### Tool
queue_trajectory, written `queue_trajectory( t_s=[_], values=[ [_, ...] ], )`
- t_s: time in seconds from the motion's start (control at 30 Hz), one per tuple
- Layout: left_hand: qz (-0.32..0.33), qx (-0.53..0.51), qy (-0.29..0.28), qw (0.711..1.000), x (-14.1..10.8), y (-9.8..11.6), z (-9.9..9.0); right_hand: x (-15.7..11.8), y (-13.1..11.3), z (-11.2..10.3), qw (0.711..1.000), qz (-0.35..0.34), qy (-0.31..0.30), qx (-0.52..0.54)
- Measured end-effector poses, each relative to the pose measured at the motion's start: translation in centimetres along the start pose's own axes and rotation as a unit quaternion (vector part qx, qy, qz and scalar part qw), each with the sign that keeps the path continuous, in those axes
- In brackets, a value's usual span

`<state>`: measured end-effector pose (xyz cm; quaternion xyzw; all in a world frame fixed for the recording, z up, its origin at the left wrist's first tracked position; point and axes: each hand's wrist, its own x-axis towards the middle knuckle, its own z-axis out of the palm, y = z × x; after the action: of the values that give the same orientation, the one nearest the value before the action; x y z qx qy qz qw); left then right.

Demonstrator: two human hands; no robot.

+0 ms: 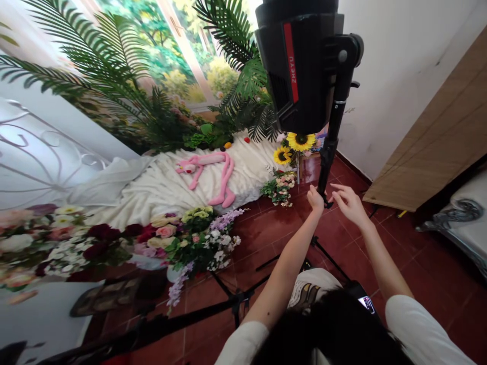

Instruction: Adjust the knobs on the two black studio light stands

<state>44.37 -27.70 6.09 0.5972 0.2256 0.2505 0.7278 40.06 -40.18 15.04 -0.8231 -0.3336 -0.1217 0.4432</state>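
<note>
A black studio light [304, 76] with a red stripe sits on top of a black light stand [330, 139] right in front of me. My left hand [315, 199] is closed around the pole low on its upper section. Just right of the pole, beside a small black knob [328, 205], my right hand [347, 204] hangs with fingers apart and holds nothing. Whether its fingertips touch the knob, I cannot tell. Part of the stand's legs shows on the floor below my hands.
A pink plush toy [222, 175] lies on a cream cloth-draped platform [152, 190] to the left. Artificial flowers [182, 233] line its front; sunflowers [300, 141] stand behind the pole. Another black stand [190, 318] crosses the lower left. A wooden panel [429, 137] leans at right.
</note>
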Motion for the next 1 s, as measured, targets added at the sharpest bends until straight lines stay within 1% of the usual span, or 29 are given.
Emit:
queue_trajectory(
  t_s=[0.07, 0.13, 0.23, 0.33, 0.43, 0.57, 0.67, 0.8, 0.9, 1.0],
  values=[
    [-0.002, -0.005, -0.001, 1.0, 0.1, -0.2, 0.0, -2.1, 1.2, 1.2, 0.999, 0.006, -0.028, -0.016],
    [-0.005, -0.008, -0.001, 1.0, 0.2, -0.4, 0.1, -4.0, 2.3, 2.5, 0.999, 0.023, -0.043, -0.013],
    [-0.009, -0.009, -0.009, 1.0, 0.3, -0.6, 0.1, -6.0, 3.2, 3.9, 0.997, 0.049, -0.053, -0.003],
    [-0.007, -0.013, -0.014, 1.0, 0.3, -0.7, 0.1, -6.9, 3.4, 4.5, 0.996, 0.075, -0.041, 0.0],
    [-0.011, -0.023, -0.018, 1.0, 0.3, -0.7, 0.2, -7.1, 3.3, 4.6, 0.995, 0.092, -0.026, 0.008],
    [-0.012, -0.031, -0.013, 0.999, 0.4, -0.9, 0.2, -7.3, 3.2, 5.1, 0.991, 0.122, 0.006, 0.054],
    [-0.009, -0.028, -0.015, 0.999, 0.4, -0.8, 0.2, -7.5, 3.3, 5.9, 0.975, 0.17, 0.028, 0.14],
    [-0.018, -0.027, -0.012, 0.999, 0.3, -0.7, 0.2, -7.4, 3.3, 6.6, 0.935, 0.232, 0.056, 0.263],
    [-0.016, -0.021, -0.01, 1.0, 0.3, -0.6, 0.3, -7.2, 3.3, 6.6, 0.911, 0.26, 0.063, 0.314],
    [-0.013, -0.02, -0.008, 1.0, 0.3, -0.5, 0.3, -7.1, 3.5, 6.3, 0.899, 0.276, 0.052, 0.336]
  ],
)
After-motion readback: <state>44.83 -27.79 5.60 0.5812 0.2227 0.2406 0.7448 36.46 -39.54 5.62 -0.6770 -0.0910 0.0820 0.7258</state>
